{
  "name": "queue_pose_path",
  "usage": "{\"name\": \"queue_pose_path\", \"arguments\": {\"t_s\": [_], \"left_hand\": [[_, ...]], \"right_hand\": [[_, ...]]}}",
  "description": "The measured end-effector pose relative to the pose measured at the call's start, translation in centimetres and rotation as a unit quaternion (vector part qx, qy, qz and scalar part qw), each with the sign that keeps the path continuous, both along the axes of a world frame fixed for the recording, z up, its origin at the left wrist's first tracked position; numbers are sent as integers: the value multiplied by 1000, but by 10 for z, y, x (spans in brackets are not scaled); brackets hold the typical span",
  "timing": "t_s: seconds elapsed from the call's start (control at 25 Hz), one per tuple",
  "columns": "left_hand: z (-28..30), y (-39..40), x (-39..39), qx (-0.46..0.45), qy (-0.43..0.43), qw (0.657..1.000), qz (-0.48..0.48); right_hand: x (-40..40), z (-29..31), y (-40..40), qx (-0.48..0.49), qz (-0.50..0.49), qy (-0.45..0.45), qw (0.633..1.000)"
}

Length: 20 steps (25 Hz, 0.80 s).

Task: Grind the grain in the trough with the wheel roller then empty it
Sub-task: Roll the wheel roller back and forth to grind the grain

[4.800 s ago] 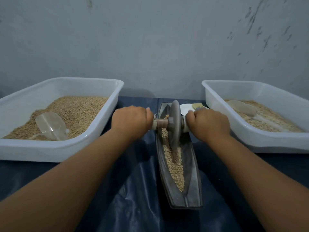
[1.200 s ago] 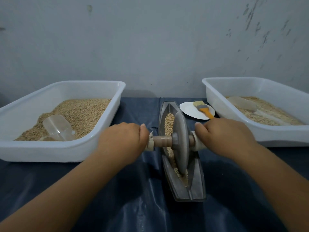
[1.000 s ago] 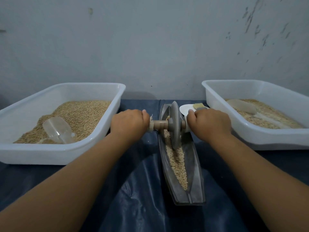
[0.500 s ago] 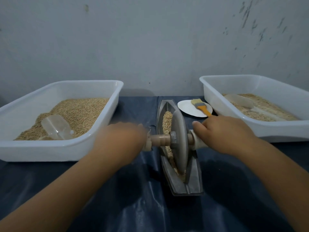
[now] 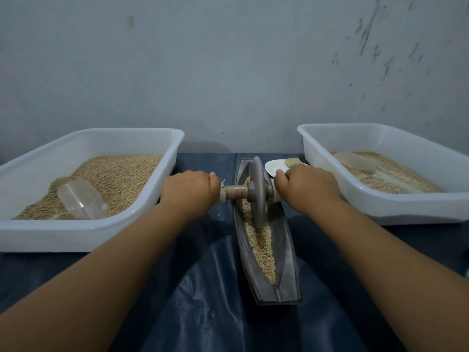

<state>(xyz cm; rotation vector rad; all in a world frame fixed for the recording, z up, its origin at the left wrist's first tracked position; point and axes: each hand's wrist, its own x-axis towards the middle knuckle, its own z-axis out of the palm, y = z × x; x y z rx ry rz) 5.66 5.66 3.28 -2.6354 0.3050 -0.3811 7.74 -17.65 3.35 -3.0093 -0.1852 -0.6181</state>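
A long grey boat-shaped trough (image 5: 289, 270) lies lengthwise on the dark blue cloth, with tan grain (image 5: 261, 247) along its groove. The grey wheel roller (image 5: 258, 191) stands upright in the far half of the trough, on the grain. My left hand (image 5: 190, 190) grips the left end of its wooden axle. My right hand (image 5: 308, 188) grips the right end. Both arms are stretched forward.
A white tub (image 5: 162, 199) of grain with a clear scoop (image 5: 81, 199) stands at the left. Another white tub (image 5: 337, 196) with grain and a scoop (image 5: 355, 162) stands at the right. A small white plate (image 5: 272, 167) with a brush (image 5: 293, 162) sits behind my right hand.
The wheel has rolled from the near end of the trough to the far half, and both hands have moved away from me with it. The plate is now partly hidden.
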Motion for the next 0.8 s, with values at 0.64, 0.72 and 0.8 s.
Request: {"name": "queue_pose_path", "arguments": {"t_s": [0.64,0.72,0.8], "left_hand": [[-10,3,5,-1,-31,1000,6],[-1,0,6,-10,-10,1000,1],[1,4,-12,-18,5,1000,-25]], "right_hand": [[6,2,4,5,-13,-35,999],[8,3,2,11,-10,-11,1000],[-10,1,-5,-19,18,19,999]]}}
